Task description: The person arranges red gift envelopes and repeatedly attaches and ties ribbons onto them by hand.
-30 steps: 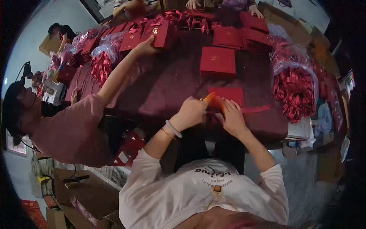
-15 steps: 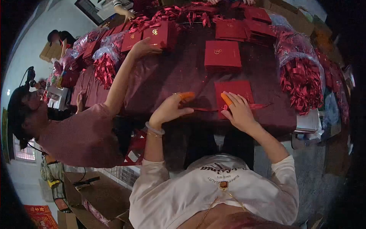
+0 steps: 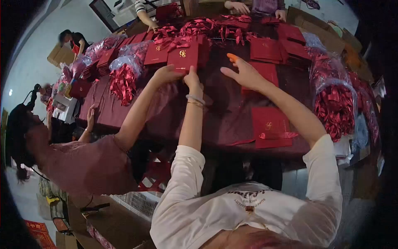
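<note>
My left hand (image 3: 193, 80) is at the lower edge of a flat red card (image 3: 182, 57) with a gold emblem. Its thumb lies on the card and the other fingers are hidden, seemingly beneath it. A co-worker's hand (image 3: 168, 74) touches the same edge just to the left. My right hand (image 3: 245, 74), with an orange finger cover, hovers with thumb and fingers apart, holding nothing, beside a red stack (image 3: 265, 74). Closer to me lies another red card (image 3: 271, 118) with a red ribbon (image 3: 278, 135) across its lower part.
Bundles of red ribbon in clear plastic lie at left (image 3: 123, 81) and right (image 3: 335, 110). Loose ribbons (image 3: 199, 28) and more card stacks (image 3: 265, 50) line the back of the dark red tablecloth (image 3: 224, 112). A co-worker (image 3: 91, 166) sits at my left; others are across the table.
My left hand has left the ribbon and reached forward to the emblem card beside the co-worker's hand. My right hand has lifted off the near card and moved forward. The view has shifted.
</note>
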Motion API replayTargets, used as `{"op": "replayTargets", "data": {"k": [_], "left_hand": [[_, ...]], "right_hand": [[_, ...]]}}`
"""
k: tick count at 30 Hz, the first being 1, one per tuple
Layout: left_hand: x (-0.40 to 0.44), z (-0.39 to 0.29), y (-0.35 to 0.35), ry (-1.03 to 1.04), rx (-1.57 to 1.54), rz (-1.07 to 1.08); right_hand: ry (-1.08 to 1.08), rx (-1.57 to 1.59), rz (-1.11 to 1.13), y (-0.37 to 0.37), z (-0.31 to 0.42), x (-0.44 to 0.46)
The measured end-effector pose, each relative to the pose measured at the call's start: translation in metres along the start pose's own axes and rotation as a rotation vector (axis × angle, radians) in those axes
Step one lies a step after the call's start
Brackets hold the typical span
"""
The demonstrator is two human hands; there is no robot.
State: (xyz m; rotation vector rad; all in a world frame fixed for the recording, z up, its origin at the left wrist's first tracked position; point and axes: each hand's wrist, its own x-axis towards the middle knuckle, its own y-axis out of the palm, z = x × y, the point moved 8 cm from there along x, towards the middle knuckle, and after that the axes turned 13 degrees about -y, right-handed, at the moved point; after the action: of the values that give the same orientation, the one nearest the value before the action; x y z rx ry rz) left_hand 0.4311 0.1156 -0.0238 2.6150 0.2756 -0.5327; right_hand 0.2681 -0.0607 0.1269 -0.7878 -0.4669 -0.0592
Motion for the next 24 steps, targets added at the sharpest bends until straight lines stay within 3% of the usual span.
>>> {"op": "replayTargets", "data": {"k": [1,2,4,6,14,15,16,18,19,22,24], "left_hand": [[-0.008,-0.003,0.004,0.018,-0.072,0.039],[-0.003,-0.010,0.005,0.165,-0.102,0.069],[0.021,0.004,-0.007,0.052,-0.019,-0.144],[-0.011,-0.011,-0.009,-0.039,0.010,-0.206],[0.000,-0.023,-0.012,0.266,-0.417,-0.121],[0.001,-0.033,-0.003,0.322,-0.259,0.050],[0.000,-0.038,-0.007,0.316,-0.257,0.041],[0.006,-0.031,0.004,0.092,-0.216,0.172],[0.012,-0.029,0.010,0.066,-0.332,0.333],[0.016,-0.028,0.006,-0.104,-0.417,0.334],[0.016,-0.033,0.005,-0.093,-0.401,0.350]], "right_hand": [[-0.010,-0.004,-0.007,0.009,-0.011,0.024],[0.105,0.024,0.006,0.021,-0.031,0.045],[0.206,0.052,0.013,0.044,-0.059,0.083],[0.364,0.157,-0.099,0.059,-0.088,0.110],[0.351,0.328,-0.129,0.095,-0.142,0.200],[0.363,0.352,-0.133,0.099,-0.151,0.201],[0.376,0.376,-0.139,0.104,-0.158,0.201],[0.491,0.366,-0.116,0.102,-0.148,0.191],[0.496,0.367,-0.114,0.103,-0.153,0.191],[0.469,0.392,-0.036,0.116,-0.200,0.206],[0.454,0.389,0.018,0.136,-0.252,0.220]]}}
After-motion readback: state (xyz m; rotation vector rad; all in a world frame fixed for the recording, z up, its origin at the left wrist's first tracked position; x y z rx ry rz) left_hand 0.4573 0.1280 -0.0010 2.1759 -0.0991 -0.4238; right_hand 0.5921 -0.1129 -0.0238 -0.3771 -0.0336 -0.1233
